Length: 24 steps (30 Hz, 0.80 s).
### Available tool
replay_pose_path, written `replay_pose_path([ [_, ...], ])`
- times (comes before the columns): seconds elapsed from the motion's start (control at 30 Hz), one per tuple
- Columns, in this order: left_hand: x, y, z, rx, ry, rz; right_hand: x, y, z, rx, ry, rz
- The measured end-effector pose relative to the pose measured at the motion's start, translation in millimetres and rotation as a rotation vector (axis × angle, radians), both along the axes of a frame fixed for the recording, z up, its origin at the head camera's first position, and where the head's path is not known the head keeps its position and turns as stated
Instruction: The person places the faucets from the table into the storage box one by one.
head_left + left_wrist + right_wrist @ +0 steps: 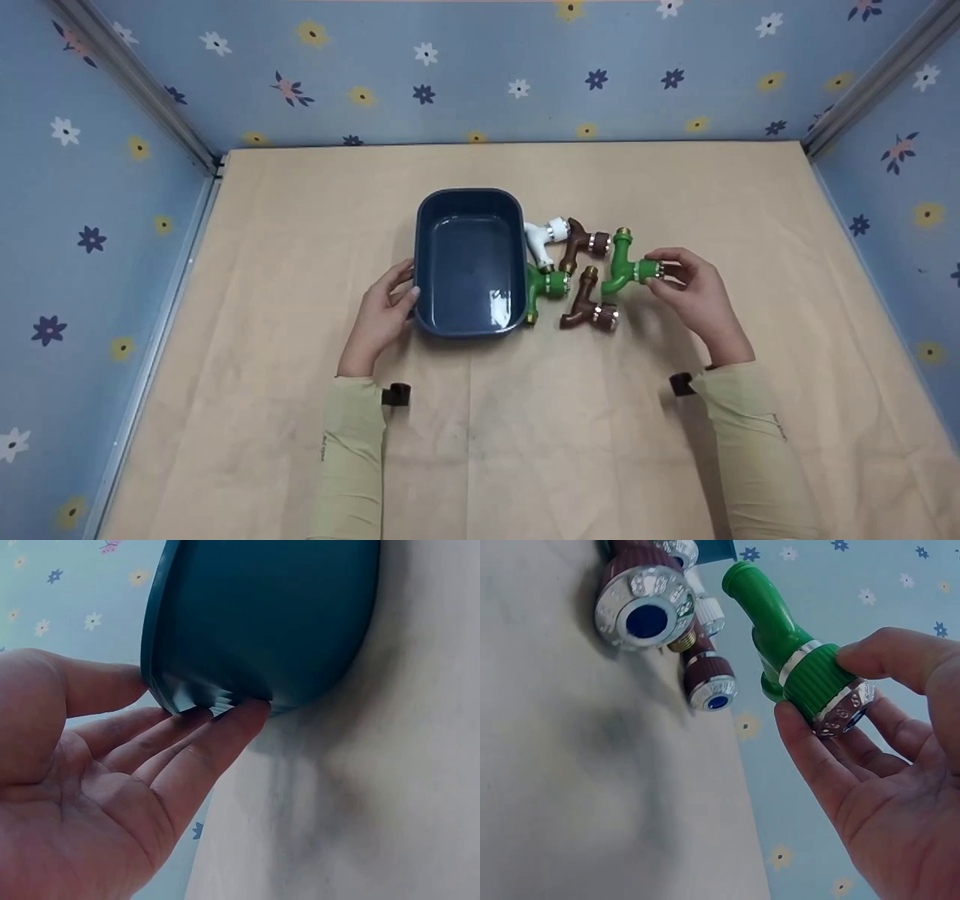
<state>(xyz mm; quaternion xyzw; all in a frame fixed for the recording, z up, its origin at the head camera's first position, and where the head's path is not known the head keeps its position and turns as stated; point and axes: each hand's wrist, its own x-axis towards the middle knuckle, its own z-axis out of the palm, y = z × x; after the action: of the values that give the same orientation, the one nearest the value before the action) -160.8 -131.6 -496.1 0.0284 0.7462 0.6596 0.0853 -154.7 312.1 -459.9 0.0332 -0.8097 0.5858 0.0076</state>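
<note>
Head view: Left hand (384, 311) holds the edge of the blue basin (469, 270), thumb and fingers a small gap apart; basin lies directly to the right of these fingers. Right hand (697, 289) pinches the knob of the lifted green tap (621, 266), whose body extends left from the fingertips. Lower brown tap (583, 304) lies left of and below the right fingers; upper brown tap (576, 244) farther left and above. White tap (538, 238) and second green tap (536, 289) lie beyond, beside the basin.

Left wrist view: Thumb tip meets the rim; fingers, slightly bent, reach beneath it along the outer wall.

Right wrist view: Thumb and forefinger press opposite sides of the ribbed knob. Tap is clear of the tabletop (630, 802); brown taps rest left of the fingertips.
</note>
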Motion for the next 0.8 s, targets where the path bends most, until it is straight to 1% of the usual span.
replay_pose_path([
  [0.1,0.3,-0.6,1.1,-0.003,-0.008,-0.004,-0.3,-5,2.7,-0.006,0.012,0.018],
  [0.37,-1.7,-1.4,2.9,-0.010,-0.016,-0.025,-3.1,-17,7.0,-0.046,0.009,0.044],
  [0.57,-2.2,-2.0,5.6,0.017,-0.039,-0.043,-5.0,-28,10.7,-0.064,0.000,0.069],
  [0.7,0.4,-1.2,14.8,0.034,-0.051,-0.049,-6.9,-37,13.3,-0.080,-0.009,0.091],
  [0.8,3.8,0.9,24.8,0.015,-0.060,-0.051,-9.1,-45,15.1,-0.095,-0.009,0.103],
])
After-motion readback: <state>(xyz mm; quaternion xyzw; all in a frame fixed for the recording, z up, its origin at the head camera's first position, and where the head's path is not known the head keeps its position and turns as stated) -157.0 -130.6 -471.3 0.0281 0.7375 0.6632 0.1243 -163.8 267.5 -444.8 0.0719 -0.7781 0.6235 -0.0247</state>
